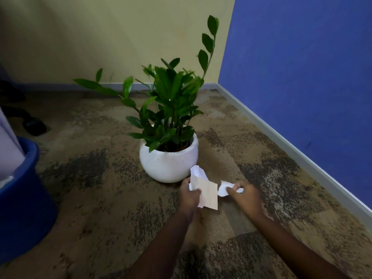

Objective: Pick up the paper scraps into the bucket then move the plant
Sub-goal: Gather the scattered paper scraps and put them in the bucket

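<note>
A green leafy plant (171, 101) stands in a round white pot (167, 164) on the carpet near the room corner. Just in front of the pot, my left hand (189, 195) grips a bunch of white and tan paper scraps (207, 192). My right hand (245, 198) is closed on a small crumpled white paper scrap (224, 189) low over the carpet. A blue bucket (22, 198) sits at the far left edge, partly cut off, with something pale inside it.
Mottled brown carpet (100, 198) covers the floor. A cream wall (100, 37) is behind the plant and a blue wall (302, 67) runs along the right with a grey skirting board. Dark objects (33, 125) lie at the far left.
</note>
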Motion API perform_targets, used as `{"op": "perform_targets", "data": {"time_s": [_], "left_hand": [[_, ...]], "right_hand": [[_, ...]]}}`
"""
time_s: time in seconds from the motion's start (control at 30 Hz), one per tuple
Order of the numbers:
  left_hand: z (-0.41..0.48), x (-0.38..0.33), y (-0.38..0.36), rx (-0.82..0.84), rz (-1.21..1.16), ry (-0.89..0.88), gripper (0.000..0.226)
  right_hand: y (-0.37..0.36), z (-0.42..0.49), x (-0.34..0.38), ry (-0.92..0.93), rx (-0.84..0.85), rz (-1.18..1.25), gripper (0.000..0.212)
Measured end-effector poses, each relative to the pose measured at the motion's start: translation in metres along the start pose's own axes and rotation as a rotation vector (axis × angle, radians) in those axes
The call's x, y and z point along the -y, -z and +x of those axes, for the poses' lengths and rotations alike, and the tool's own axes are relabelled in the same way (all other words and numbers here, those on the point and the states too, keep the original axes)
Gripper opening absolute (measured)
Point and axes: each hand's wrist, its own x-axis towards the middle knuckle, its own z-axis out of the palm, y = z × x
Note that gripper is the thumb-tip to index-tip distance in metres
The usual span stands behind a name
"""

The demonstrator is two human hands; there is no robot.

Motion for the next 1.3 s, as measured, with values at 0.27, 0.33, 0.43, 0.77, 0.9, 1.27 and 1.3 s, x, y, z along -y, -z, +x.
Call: {"op": "perform_targets", "data": {"time_s": [0.27,0.33,0.43,0.77,0.9,1.27,1.3], "left_hand": [[-0.029,-0.036,0.034,-0.010,0.047,0.047,0.042],[-0.036,-0.046,0.047,-0.004,0.059,0.037,0.041],[-0.050,-0.062,0.069,-0.024,0.084,0.027,0.039],[-0.097,-0.103,0.177,-0.221,-0.094,-0.143,0.036],[-0.109,-0.126,0.229,-0.337,-0.131,-0.268,0.041],[-0.088,-0.133,0.334,-0.847,-0.268,-0.352,0.040],[-0.083,-0.127,0.338,-0.896,-0.285,-0.334,0.038]], "right_hand": [[-0.016,-0.032,0.084,-0.102,0.431,0.550,0.027],[-0.021,-0.040,0.095,-0.112,0.460,0.611,0.026],[-0.032,-0.055,0.111,-0.090,0.421,0.577,0.026],[-0.084,-0.116,0.213,-0.095,0.643,0.780,0.009],[-0.103,-0.139,0.274,0.000,0.655,0.798,0.012],[-0.186,-0.184,0.372,0.311,0.625,0.489,0.018],[-0.195,-0.185,0.372,0.328,0.624,0.462,0.019]]}}
